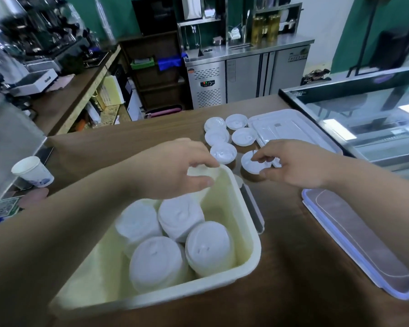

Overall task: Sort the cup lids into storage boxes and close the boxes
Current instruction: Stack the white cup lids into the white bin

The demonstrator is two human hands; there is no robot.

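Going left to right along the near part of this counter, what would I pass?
paper cup → cream storage box holding stacked cup lids → clear blue-edged box lid

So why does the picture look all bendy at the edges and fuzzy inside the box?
Head view: the wide lens bows the counter edges and the glass case; the stacked lids in the cream box are smeared by blur; the coffee machine far left is soft; the right hand pinching a cup lid looks sharper.
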